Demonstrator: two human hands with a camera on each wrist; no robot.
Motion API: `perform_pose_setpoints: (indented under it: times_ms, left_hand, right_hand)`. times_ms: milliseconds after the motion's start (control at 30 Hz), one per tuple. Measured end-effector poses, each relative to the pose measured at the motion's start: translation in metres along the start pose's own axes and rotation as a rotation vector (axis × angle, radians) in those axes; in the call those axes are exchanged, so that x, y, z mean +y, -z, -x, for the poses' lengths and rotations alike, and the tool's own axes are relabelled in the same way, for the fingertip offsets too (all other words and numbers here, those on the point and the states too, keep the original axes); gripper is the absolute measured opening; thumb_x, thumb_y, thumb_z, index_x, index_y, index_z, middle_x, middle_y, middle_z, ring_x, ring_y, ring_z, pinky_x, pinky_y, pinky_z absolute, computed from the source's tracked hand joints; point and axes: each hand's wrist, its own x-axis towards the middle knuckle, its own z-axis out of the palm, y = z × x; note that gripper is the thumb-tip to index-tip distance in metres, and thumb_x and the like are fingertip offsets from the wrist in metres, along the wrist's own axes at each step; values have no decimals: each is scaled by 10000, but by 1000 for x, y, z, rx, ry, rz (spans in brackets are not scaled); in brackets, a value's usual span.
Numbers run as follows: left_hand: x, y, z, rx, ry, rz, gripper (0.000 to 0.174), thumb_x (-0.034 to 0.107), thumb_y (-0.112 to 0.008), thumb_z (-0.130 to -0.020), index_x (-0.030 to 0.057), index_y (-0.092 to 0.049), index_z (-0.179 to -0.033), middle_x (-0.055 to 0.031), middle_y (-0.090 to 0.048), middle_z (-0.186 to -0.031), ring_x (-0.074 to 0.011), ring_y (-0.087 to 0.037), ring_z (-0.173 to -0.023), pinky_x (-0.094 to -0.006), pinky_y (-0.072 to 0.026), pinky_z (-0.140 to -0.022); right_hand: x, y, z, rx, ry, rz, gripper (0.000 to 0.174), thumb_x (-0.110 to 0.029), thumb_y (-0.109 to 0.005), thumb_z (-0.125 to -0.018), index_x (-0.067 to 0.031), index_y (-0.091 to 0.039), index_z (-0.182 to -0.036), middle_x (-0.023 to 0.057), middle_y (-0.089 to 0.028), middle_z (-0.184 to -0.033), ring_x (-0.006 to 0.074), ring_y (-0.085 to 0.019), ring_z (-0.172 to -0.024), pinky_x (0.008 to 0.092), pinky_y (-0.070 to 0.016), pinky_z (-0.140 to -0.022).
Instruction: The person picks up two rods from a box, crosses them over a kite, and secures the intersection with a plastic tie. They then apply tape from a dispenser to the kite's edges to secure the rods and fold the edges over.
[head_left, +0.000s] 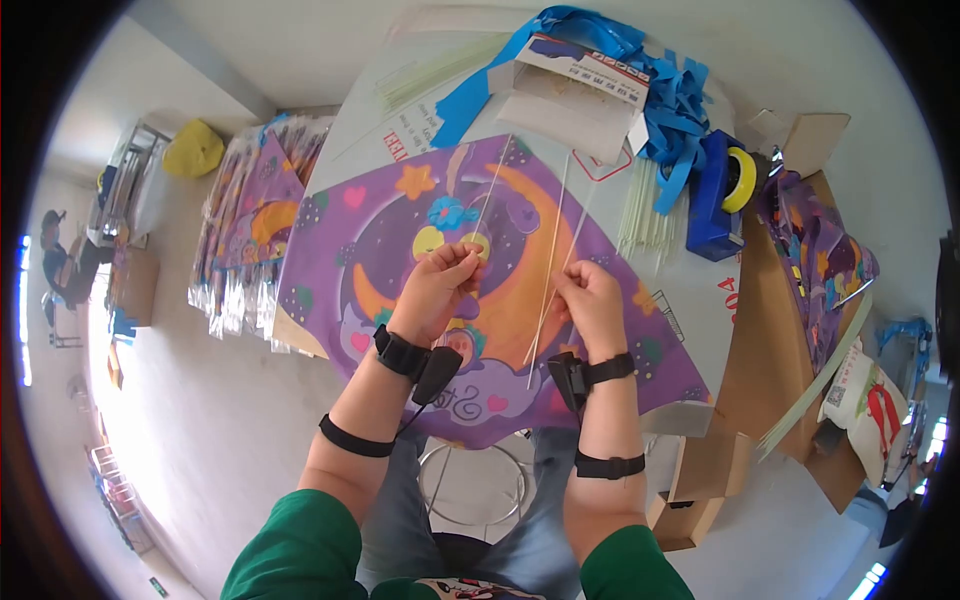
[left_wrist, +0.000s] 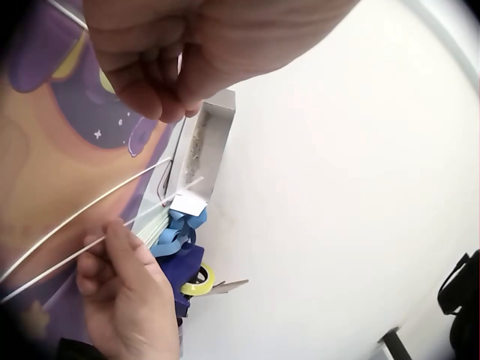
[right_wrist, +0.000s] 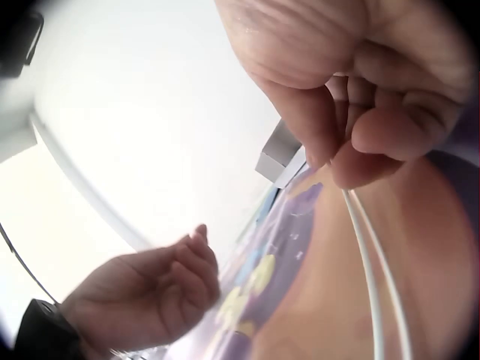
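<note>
At the left, clear plastic packets [head_left: 240, 275] with purple printed pieces inside lie piled beside the table [head_left: 690, 300], above a pale floor [head_left: 240, 430]. A purple sheet [head_left: 320, 230] with a crescent moon and stars covers much of the grey tabletop. Over its middle, the left hand [head_left: 437, 290] has its fingers curled and fingertips drawn together; whether anything is between them, I cannot tell. The open white box [head_left: 570, 115] beyond holds small brownish things, too small to name. The right hand [head_left: 592, 305] pinches thin white rods [head_left: 550, 270] between thumb and fingers over the sheet. Blue strips [head_left: 675, 110] and pale sticks [head_left: 645, 215] lie near the blue tape dispenser [head_left: 710, 205], which holds a yellow tape roll [head_left: 740, 180]. An open brown cardboard box [head_left: 685, 515] sits below the table's near right edge; at far right, purple printed fabric [head_left: 815, 270] lies over brown cardboard [head_left: 765, 340], near a white bag [head_left: 865, 400] with red print.
</note>
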Motion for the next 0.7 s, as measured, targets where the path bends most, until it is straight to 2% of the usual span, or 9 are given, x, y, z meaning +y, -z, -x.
perform_pose_setpoints:
  times_ms: [67, 167, 200, 300, 467, 700]
  left_hand:
    - [-3, 3, -2, -40, -2, 78, 122, 136, -536, -936, 56, -580, -1017, -8, -589, -931, -82, -543, -780, -223, -453, -732]
    - [2, -5, 2, -87, 65, 272, 113, 127, -546, -930, 52, -582, -1005, -13, -591, -932, -89, -558, -787, -231, -476, -759]
    - [3, -9, 2, -82, 71, 281, 113, 127, -546, -930, 52, -582, -1005, -13, -591, -932, -89, -558, -787, -231, -476, -759]
    - [2, -11, 2, -62, 80, 426, 104, 120, -509, -946, 60, -573, -1002, -6, -586, -938, -87, -571, -828, -210, -489, -753]
    - [-4, -8, 1, -154, 85, 591, 99, 119, -522, -938, 68, -575, -1004, -5, -578, -948, -94, -578, -850, -218, -503, -772]
    - [-1, -16, -4, -108, 23, 540, 89, 128, -520, -940, 74, -577, -984, 5, -570, -942, -91, -571, -844, -223, -501, -767]
  right_hand:
    - [-2, 1, 2, -49, 0, -91, 136, -132, -596, -877, -17, -573, -808, 41, -608, -649, 102, -588, -523, 208, -437, -462]
    - [-8, 6, 11, -81, 84, -644, 97, -119, -578, -902, -34, -533, -887, 72, -615, -752, 149, -635, -642, 229, -494, -541]
    - [-11, 6, 13, -81, 74, -637, 97, -119, -578, -902, -34, -533, -887, 72, -615, -752, 149, -635, -642, 229, -494, -541]
    - [-20, 6, 15, 9, 236, -823, 89, -94, -574, -901, -31, -516, -926, 101, -623, -825, 208, -652, -705, 280, -537, -636]
    - [-29, -5, 14, 59, 276, -810, 99, -90, -574, -901, -25, -507, -935, 117, -632, -858, 233, -660, -748, 299, -544, -672]
    - [-26, -5, 8, 111, 259, -795, 100, -98, -573, -904, -28, -515, -946, 123, -641, -860, 240, -663, -763, 298, -542, -676]
